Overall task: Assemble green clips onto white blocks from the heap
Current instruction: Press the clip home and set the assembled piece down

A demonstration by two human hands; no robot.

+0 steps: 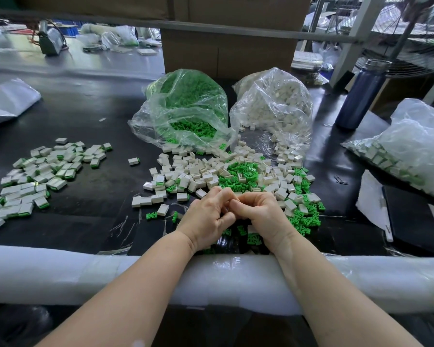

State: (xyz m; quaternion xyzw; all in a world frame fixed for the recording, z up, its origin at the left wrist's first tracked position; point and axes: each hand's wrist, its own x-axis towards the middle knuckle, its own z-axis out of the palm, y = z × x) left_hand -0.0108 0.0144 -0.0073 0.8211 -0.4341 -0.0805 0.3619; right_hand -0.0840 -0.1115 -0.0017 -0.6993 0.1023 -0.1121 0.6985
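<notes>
A heap of loose white blocks (201,171) and green clips (243,174) spreads across the black table in front of me. My left hand (208,219) and my right hand (261,214) meet at the heap's near edge, fingers curled inward and fingertips pressed together. What they hold is hidden between the fingers. Blocks fitted with green clips lie in a pile (35,176) at the left. Two single clips (151,216) lie just left of my left hand.
An open bag of green clips (186,106) and an open bag of white blocks (273,106) lie behind the heap. A bag of fitted blocks (406,151) rests at the right, a blue bottle (358,96) behind it. White foam padding (60,271) covers the table's near edge.
</notes>
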